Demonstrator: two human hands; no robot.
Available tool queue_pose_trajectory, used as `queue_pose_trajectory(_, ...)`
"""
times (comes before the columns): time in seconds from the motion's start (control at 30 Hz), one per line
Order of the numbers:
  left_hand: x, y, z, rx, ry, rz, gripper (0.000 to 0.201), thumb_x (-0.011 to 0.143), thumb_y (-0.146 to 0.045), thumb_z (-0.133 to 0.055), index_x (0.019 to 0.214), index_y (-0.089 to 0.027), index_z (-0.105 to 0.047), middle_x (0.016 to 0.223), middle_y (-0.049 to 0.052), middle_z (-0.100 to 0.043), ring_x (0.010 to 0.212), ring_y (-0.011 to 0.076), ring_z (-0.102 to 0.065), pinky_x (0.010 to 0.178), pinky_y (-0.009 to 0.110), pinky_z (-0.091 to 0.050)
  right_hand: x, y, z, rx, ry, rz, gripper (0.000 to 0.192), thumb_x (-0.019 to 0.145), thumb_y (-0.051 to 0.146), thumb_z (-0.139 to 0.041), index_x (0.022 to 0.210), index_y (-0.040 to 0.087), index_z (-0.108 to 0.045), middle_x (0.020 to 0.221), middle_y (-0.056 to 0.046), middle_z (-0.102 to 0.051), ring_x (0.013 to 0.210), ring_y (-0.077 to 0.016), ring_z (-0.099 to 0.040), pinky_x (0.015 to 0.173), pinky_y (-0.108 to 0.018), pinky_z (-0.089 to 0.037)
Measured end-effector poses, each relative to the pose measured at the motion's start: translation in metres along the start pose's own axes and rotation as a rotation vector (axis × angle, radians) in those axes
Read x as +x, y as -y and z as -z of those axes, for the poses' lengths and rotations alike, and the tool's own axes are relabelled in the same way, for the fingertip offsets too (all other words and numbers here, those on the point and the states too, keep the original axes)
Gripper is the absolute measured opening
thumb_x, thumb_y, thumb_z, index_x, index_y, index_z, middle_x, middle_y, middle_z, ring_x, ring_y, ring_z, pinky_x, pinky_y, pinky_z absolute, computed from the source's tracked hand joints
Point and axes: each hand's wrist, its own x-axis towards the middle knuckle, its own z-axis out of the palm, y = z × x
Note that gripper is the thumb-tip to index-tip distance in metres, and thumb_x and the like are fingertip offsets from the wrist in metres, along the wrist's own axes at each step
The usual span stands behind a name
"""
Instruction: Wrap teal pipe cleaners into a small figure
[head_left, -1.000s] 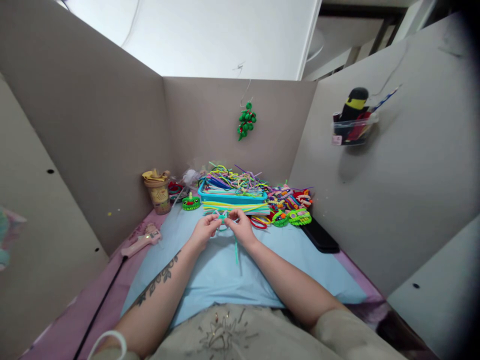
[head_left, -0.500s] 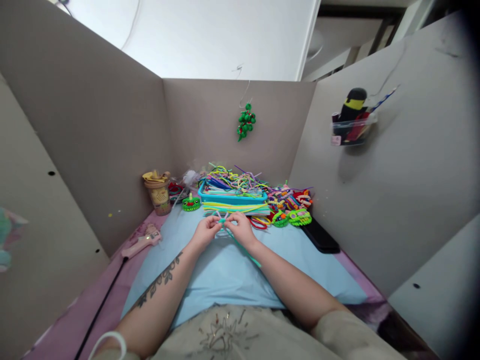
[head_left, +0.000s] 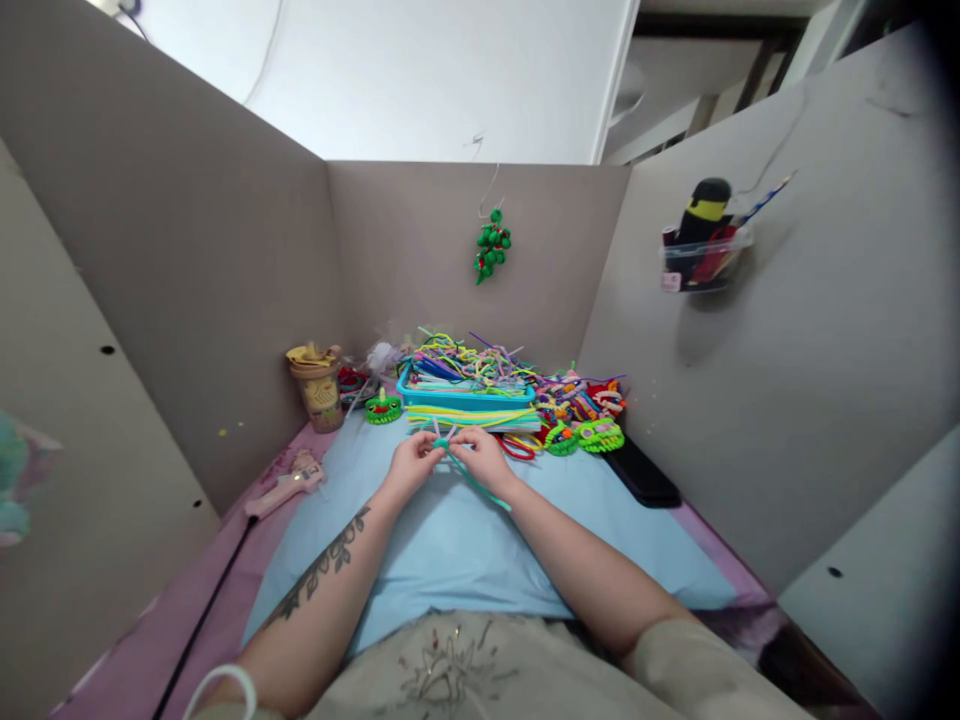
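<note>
Between my two hands is a small knot of pipe cleaners [head_left: 442, 443], teal in the middle with pale lilac ends sticking up. My left hand [head_left: 415, 464] pinches its left side between thumb and fingers. From the right, my right hand [head_left: 484, 461] pinches the same piece, fingertips close to those of the left. A long teal pipe cleaner tail [head_left: 480, 487] trails from it down beneath the right wrist. Just beyond the hands lies a bundle of straight yellow, white and green pipe cleaners [head_left: 472, 418]. Red-handled scissors [head_left: 517, 449] rest right of the right hand.
A blue tray [head_left: 469, 400] heaped with pipe cleaners stands at the back. Green woven pieces [head_left: 600, 435] lie right of it, near a black flat case [head_left: 641, 470]. At left are a cup [head_left: 319, 395], a green frog-like piece [head_left: 382, 407] and a pink glue gun [head_left: 285, 490].
The teal tail has swung up slightly, its end now nearer the right wrist. Both hands stay almost in place, still pinching the piece.
</note>
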Motion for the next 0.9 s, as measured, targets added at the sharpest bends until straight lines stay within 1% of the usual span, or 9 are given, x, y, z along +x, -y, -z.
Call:
queue_pose_trajectory(0.1, 0.002, -0.001, 0.003, -0.002, -0.047, -0.007, 0.029, 0.06, -0.032, -0.069, 0.078, -0.013, -0.058, 0.058, -0.003, -0.055, 0.042, 0.0067, -0.044, 0.041, 0.019, -0.033, 0.002, -0.003, 0.004, -0.007, -0.02, 0.007, 0.019, 0.071, 0.016, -0.056, 0.084, 0.02, -0.069, 0.088, -0.004, -0.064, 0.086, -0.0173, -0.057, 0.079, -0.031, -0.043)
queue_pose_trajectory(0.2, 0.002, -0.006, 0.006, -0.099, -0.102, 0.035, 0.029, 0.059, -0.033, -0.07, 0.077, -0.014, -0.057, 0.057, -0.004, -0.054, 0.04, 0.0042, -0.038, 0.039, 0.018, -0.027, 0.005, -0.008, 0.012, -0.061, 0.005, 0.082, 0.033, 0.069, 0.004, -0.045, 0.086, 0.02, -0.068, 0.089, -0.004, -0.062, 0.089, -0.0171, -0.056, 0.083, -0.033, -0.043)
queue_pose_trajectory(0.33, 0.003, -0.01, 0.012, -0.282, -0.132, 0.12, 0.034, 0.057, -0.034, -0.073, 0.077, -0.015, -0.053, 0.05, -0.008, -0.045, 0.036, 0.0024, -0.031, 0.036, 0.018, -0.018, 0.005, -0.01, 0.021, -0.163, 0.222, 0.185, 0.052, 0.063, -0.007, -0.037, 0.098, 0.021, -0.064, 0.092, -0.003, -0.059, 0.087, -0.0152, -0.054, 0.081, -0.03, -0.043)
queue_pose_trajectory(0.47, 0.005, -0.012, 0.018, -0.443, -0.131, 0.193, 0.036, 0.055, -0.033, -0.075, 0.07, -0.016, -0.046, 0.048, -0.011, -0.034, 0.035, 0.001, -0.024, 0.036, 0.018, -0.012, 0.0, -0.005, 0.02, -0.228, 0.435, 0.251, 0.055, 0.063, -0.008, -0.043, 0.105, 0.024, -0.06, 0.091, -0.002, -0.056, 0.084, -0.0148, -0.053, 0.079, -0.029, -0.043)
queue_pose_trajectory(0.5, 0.005, -0.012, 0.019, -0.476, -0.131, 0.205, 0.037, 0.055, -0.032, -0.076, 0.069, -0.017, -0.045, 0.048, -0.011, -0.033, 0.035, 0.0007, -0.023, 0.036, 0.018, -0.012, -0.001, -0.005, 0.018, -0.249, 0.442, 0.274, 0.054, 0.063, -0.008, -0.045, 0.103, 0.024, -0.061, 0.093, -0.002, -0.056, 0.088, -0.0156, -0.052, 0.081, -0.03, -0.042)
queue_pose_trajectory(0.57, 0.006, -0.013, 0.021, -0.523, -0.136, 0.219, 0.038, 0.053, -0.03, -0.077, 0.069, -0.016, -0.044, 0.049, -0.011, -0.032, 0.036, 0.0004, -0.023, 0.036, 0.018, -0.012, -0.001, -0.004, 0.016, -0.281, 0.367, 0.291, 0.048, 0.066, -0.007, -0.046, 0.098, 0.024, -0.063, 0.096, -0.004, -0.054, 0.094, -0.0169, -0.05, 0.085, -0.032, -0.041)
queue_pose_trajectory(0.7, 0.006, -0.013, 0.022, -0.532, -0.154, 0.219, 0.04, 0.052, -0.029, -0.077, 0.069, -0.016, -0.044, 0.05, -0.011, -0.031, 0.036, 0.0003, -0.022, 0.036, 0.017, -0.011, 0.002, -0.009, 0.015, -0.278, 0.147, 0.161, 0.026, 0.074, 0.008, -0.051, 0.092, 0.021, -0.065, 0.096, -0.005, -0.054, 0.092, -0.0171, -0.052, 0.084, -0.033, -0.041)
queue_pose_trajectory(0.8, 0.006, -0.014, 0.022, -0.524, -0.152, 0.212, 0.039, 0.052, -0.03, -0.077, 0.07, -0.016, -0.046, 0.05, -0.011, -0.033, 0.036, 0.0002, -0.023, 0.036, 0.017, -0.012, 0.001, -0.011, 0.014, -0.228, 0.197, 0.042, 0.019, 0.073, 0.016, -0.055, 0.09, 0.019, -0.065, 0.081, -0.002, -0.061, 0.072, -0.0142, -0.056, 0.07, -0.027, -0.044)
queue_pose_trajectory(0.9, 0.006, -0.014, 0.022, -0.521, -0.149, 0.207, 0.038, 0.053, -0.03, -0.077, 0.068, -0.016, -0.045, 0.049, -0.011, -0.033, 0.036, 0.0002, -0.023, 0.036, 0.018, -0.012, -0.003, -0.009, 0.009, -0.178, 0.271, -0.014, 0.02, 0.07, 0.015, -0.056, 0.089, 0.02, -0.063, 0.065, 0.003, -0.061, 0.059, -0.0119, -0.054, 0.058, -0.022, -0.042)
